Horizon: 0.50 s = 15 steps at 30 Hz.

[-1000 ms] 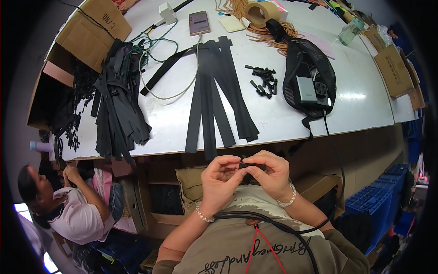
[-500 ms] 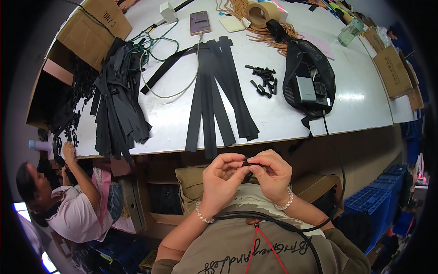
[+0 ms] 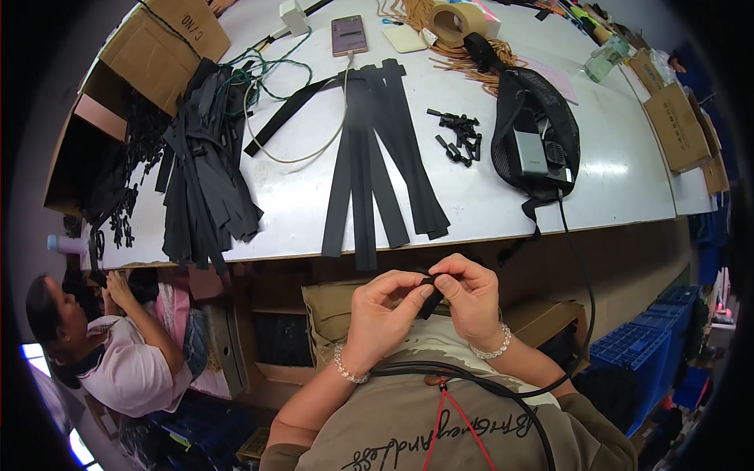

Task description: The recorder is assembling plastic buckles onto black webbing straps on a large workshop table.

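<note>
My left hand (image 3: 386, 312) and my right hand (image 3: 473, 304) meet in front of my body, just below the table's front edge. Both pinch a short black strap (image 3: 430, 306) between thumbs and forefingers. A small part beside the strap may be among my fingertips, but it is too hidden to make out. Straight ahead, long flat black straps (image 3: 361, 157) lie fanned out over the table, their ends near its edge. Beyond my right hand is a loose cluster of small black plastic fittings (image 3: 463, 140).
A thick pile of black straps (image 3: 206, 165) hangs at the table's left edge, beside an open cardboard box (image 3: 161, 51). A phone (image 3: 349, 35), a tape roll (image 3: 452, 27) and a black mesh bag (image 3: 512, 94) lie farther back. At left, a co-worker (image 3: 129, 361) handles black pieces.
The strap's black end shows more below my fingertips, and my right hand has shifted slightly left. The co-worker's hands have come down and closer together.
</note>
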### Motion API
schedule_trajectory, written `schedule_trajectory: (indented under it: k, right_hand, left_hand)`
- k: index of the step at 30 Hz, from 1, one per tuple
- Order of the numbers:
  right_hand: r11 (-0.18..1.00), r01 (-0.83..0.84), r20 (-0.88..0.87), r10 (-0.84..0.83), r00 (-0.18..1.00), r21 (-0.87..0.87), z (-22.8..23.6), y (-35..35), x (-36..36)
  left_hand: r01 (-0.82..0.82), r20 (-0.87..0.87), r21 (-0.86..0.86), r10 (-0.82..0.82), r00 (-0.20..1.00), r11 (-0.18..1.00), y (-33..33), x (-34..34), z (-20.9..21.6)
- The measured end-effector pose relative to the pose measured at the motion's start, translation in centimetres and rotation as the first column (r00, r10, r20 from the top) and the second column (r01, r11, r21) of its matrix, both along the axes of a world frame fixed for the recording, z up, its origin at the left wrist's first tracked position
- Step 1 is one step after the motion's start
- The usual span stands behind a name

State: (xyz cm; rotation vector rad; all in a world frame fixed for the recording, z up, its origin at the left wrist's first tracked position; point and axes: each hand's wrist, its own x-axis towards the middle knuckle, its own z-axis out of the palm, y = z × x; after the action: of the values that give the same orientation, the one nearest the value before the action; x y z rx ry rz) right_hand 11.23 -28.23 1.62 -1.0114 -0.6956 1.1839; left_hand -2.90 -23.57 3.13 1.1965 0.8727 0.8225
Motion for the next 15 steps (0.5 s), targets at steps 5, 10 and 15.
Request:
schedule_trajectory:
  k: [5, 10, 15]
  right_hand:
    - [0.998, -0.007, 0.233, -0.009, 0.973, 0.069, 0.31, 0.48, 0.31]
    - [0.996, -0.032, 0.309, 0.004, 0.951, 0.088, 0.34, 0.45, 0.63]
    - [0.996, -0.038, 0.334, 0.011, 0.942, 0.075, 0.73, 0.27, 0.99]
  left_hand:
    - [-0.001, -0.043, -0.007, 0.001, 0.999, 1.000, 0.02, -0.22, -0.59]
    - [0.010, -0.069, 0.067, -0.006, 0.998, 0.998, 0.13, -0.20, -0.46]
    - [0.027, 0.020, -0.077, -0.026, 0.999, 0.997, 0.14, 0.02, -0.38]
